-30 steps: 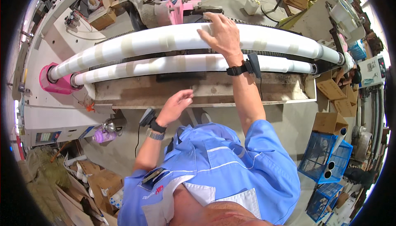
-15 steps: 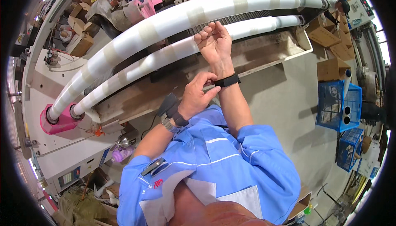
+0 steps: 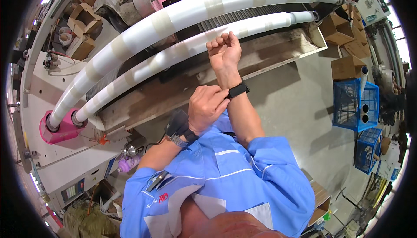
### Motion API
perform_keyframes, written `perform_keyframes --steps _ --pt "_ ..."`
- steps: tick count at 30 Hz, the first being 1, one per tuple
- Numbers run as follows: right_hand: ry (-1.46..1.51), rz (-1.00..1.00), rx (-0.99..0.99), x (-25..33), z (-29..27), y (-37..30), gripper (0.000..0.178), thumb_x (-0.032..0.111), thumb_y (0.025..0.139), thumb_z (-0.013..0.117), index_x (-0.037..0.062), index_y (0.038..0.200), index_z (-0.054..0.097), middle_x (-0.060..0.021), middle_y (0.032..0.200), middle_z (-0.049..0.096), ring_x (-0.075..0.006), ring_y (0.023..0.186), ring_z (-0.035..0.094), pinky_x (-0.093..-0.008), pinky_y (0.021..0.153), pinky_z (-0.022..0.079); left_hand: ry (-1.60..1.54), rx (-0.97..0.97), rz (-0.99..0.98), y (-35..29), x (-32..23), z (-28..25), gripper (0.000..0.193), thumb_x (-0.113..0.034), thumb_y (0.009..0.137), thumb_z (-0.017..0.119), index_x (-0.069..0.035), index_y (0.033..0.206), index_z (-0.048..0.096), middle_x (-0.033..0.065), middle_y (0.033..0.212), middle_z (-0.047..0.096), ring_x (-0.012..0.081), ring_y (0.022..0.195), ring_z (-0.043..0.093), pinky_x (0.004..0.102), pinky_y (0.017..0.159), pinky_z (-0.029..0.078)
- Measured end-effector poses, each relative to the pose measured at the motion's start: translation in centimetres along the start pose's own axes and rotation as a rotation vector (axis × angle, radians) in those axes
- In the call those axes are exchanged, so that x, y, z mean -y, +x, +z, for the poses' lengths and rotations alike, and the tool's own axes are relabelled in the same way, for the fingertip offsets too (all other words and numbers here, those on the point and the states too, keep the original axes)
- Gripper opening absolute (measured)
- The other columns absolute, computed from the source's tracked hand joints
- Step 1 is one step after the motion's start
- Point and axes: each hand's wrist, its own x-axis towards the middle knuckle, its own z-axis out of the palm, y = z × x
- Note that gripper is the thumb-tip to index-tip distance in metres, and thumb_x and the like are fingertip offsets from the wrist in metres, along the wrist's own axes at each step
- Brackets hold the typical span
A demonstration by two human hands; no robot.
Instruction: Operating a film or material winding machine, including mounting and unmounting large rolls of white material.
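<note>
Change since the earlier frame: the right hand [image 3: 224, 50] has been drawn back off the upper white roll [image 3: 191, 12] and raised; the left hand [image 3: 207, 107] has been brought up to it.

- Left hand: fingers pinched on the black wristband [image 3: 238, 90] of the right wrist, directly below the right hand.
- Right hand: loosely fisted, empty, over the lower white roll [image 3: 186, 49].
- Rolls: long axes running from the pink machine end [image 3: 54, 129] toward upper right.
- Blue crates [image 3: 349, 103], floor at right: pale tubes inside.
</note>
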Motion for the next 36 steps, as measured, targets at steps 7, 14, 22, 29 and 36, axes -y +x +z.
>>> perform_keyframes --steps 7,14,22,29,36 --pt "-0.074 -0.127 0.014 0.6 -1.1 0.2 0.03 0.031 0.097 0.054 0.0078 0.078 0.057 -0.0048 0.064 0.051 -0.0197 0.058 0.049 -0.0388 0.059 0.045 -0.183 0.104 -0.263 0.0 -0.2 0.6 0.026 -0.005 0.071 0.078 -0.004 0.095 0.069 0.0089 0.092 0.065 0.0202 0.076 0.062 0.0323 0.067 0.051" --pt "-0.154 -0.058 0.012 0.8 -1.5 -0.7 0.033 0.03 0.097 0.054 0.0096 0.07 0.053 -0.0034 0.058 0.045 -0.0191 0.055 0.042 -0.036 0.059 0.039 -0.459 0.378 -0.382 0.5 1.9 1.1 0.017 -0.003 0.074 0.075 -0.001 0.089 0.067 0.0059 0.08 0.064 0.0144 0.072 0.061 0.0277 0.066 0.049" --pt "-0.377 0.129 0.078 0.2 -2.8 -1.5 0.033 0.03 0.097 0.056 0.0113 0.07 0.053 -0.0014 0.056 0.044 -0.0168 0.05 0.039 -0.0343 0.056 0.036 -1.022 0.568 -0.717 0.7 3.7 0.9 0.011 -0.001 0.08 0.073 -0.003 0.085 0.064 -0.004 0.082 0.061 0.0043 0.077 0.054 0.0215 0.069 0.046" --pt "-0.683 0.019 0.193 0.3 -0.5 -2.6 0.026 0.022 0.097 0.058 0.0072 0.075 0.057 -0.0009 0.063 0.052 -0.0121 0.053 0.047 -0.0285 0.052 0.041 -1.046 0.397 -0.704 -0.5 3.3 1.1 0.009 -0.003 0.083 0.071 -0.001 0.09 0.065 -0.0006 0.083 0.064 0.007 0.074 0.058 0.0242 0.069 0.05" --pt "-1.697 -0.988 0.754 3.6 6.1 -0.8 0.024 0.011 0.08 0.076 0.0043 0.101 0.065 -0.0064 0.101 0.063 -0.0195 0.098 0.057 -0.0335 0.086 0.047 -0.743 0.126 -0.859 -9.0 8.7 -0.6 0.017 -0.017 0.088 0.067 -0.001 0.094 0.066 0.0033 0.081 0.066 0.0093 0.07 0.06 0.0269 0.064 0.05"
